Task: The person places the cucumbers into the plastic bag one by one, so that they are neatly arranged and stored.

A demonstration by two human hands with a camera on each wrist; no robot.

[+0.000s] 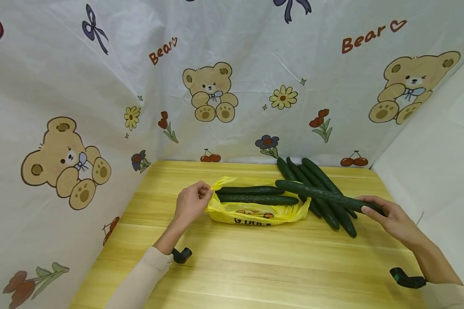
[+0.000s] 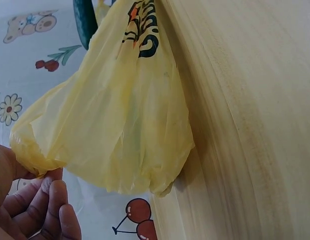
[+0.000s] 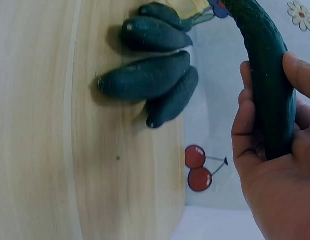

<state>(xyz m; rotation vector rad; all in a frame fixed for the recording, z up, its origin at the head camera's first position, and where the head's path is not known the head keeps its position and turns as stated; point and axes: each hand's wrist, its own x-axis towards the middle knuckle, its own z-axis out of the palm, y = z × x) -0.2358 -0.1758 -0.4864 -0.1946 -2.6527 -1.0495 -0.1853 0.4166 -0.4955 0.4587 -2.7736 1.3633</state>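
Note:
A yellow plastic bag (image 1: 216,213) lies on the table with its mouth spread, and two cucumbers (image 1: 259,200) rest side by side inside it. My left hand (image 1: 192,201) pinches the bag's left edge between thumb and fingers; the left wrist view shows the bunched plastic (image 2: 37,157) there. In my right hand (image 1: 395,221) is another cucumber (image 1: 332,197), gripped near its right end. Its far end reaches over the right side of the bag. The right wrist view shows fingers and thumb wrapped around this cucumber (image 3: 269,85).
Several more cucumbers (image 1: 342,221) lie in a slanted pile on the wooden table (image 1: 255,266), right of the bag and partly under the held cucumber. A bear-print cloth (image 1: 251,128) hangs behind and at the left. A white surface (image 1: 441,171) rises on the right.

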